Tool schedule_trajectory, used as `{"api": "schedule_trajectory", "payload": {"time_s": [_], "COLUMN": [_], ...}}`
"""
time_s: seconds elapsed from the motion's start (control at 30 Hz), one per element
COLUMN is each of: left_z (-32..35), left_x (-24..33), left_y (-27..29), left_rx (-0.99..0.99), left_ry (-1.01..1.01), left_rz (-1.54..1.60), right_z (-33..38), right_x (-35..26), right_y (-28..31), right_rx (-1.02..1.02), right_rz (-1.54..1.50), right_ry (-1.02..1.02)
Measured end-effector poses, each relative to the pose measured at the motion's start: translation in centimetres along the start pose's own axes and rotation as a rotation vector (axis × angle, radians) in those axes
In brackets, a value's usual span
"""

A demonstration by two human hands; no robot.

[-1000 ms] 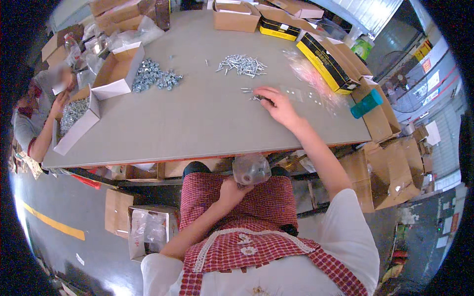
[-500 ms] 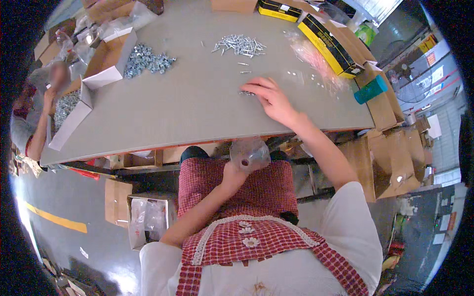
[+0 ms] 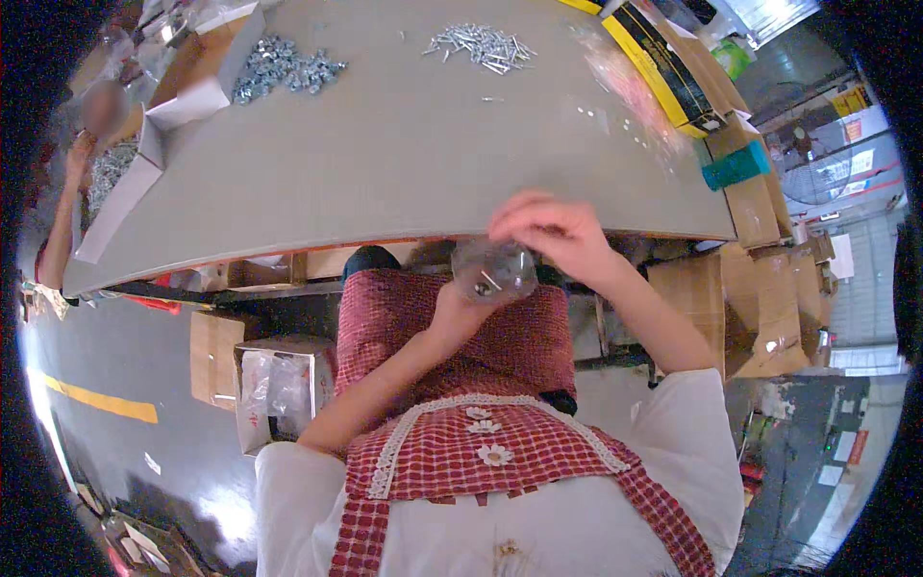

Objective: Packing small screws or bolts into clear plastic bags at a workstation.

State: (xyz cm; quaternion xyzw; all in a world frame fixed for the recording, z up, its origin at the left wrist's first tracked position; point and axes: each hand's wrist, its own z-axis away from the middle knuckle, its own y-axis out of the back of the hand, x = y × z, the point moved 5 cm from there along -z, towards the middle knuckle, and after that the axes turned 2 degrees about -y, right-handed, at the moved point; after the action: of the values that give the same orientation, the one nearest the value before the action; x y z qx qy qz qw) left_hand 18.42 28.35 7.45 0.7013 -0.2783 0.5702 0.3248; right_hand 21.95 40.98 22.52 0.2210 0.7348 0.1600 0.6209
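1. My left hand [image 3: 460, 313] is raised in front of my lap, just below the near edge of the table [image 3: 404, 183], and its fingers are wrapped around the lower part of a small clear plastic bag [image 3: 493, 269].
2. The bag sits upright in that grip, with a few small metal pieces showing through its side.
3. My right hand [image 3: 553, 234] is directly over the mouth of the bag, touching its top; the fingers are bunched together and curled downward, but I cannot tell what, if anything, is pinched between them.
4. Both hands meet at the bag, over my red checked apron [image 3: 452, 452].
5. On the far side of the table lies a loose pile of silver screws [image 3: 484, 44], well apart from my hands.
6. To the far left is a heap of silver nuts [image 3: 281, 67] beside an open cardboard box [image 3: 197, 82].
7. A long yellow and black box [image 3: 663, 67] lies along the right end of the table, with a teal box [image 3: 735, 165] near the corner.
8. Another person's arm [image 3: 65, 226] shows at the left end of the table.
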Motion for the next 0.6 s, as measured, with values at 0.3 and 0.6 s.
{"api": "schedule_trajectory", "payload": {"time_s": [0.3, 0.6], "left_z": [-0.1, -0.1], "left_x": [-0.3, -1.7], "left_y": [-0.1, -0.6], "left_rx": [0.079, -0.164], "left_ry": [-0.073, 0.141], "left_rz": [-0.143, -0.216], "right_z": [-15.8, -25.0], "right_x": [4.2, 5.9], "right_y": [-6.3, -6.6], "right_rx": [0.151, 0.054], "right_rz": [0.791, 0.892], "right_ry": [0.259, 0.21]}}
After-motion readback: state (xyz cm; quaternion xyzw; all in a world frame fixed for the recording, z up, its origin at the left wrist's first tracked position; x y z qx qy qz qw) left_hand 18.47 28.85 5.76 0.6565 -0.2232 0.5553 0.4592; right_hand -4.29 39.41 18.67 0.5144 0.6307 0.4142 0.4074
